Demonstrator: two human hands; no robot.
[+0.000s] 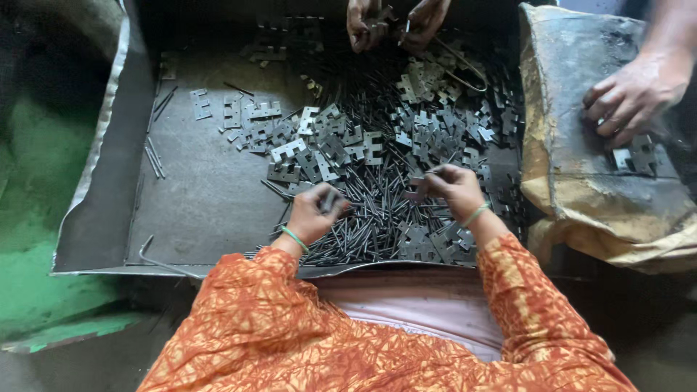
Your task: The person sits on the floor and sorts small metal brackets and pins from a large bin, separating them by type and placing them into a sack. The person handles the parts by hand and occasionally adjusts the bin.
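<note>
A large dark metal tray holds a heap of thin metal pins and many flat notched hinge plates. My left hand is closed around a small metal piece with pins, low over the pin heap. My right hand pinches a hinge plate between its fingers just right of the left hand. Both wrists wear green bangles, and orange patterned sleeves cover my arms.
Another person's two hands work with metal parts at the tray's far edge. A third person's hand rests on a worn brown sack at the right, beside a few hinge plates. Green floor lies left.
</note>
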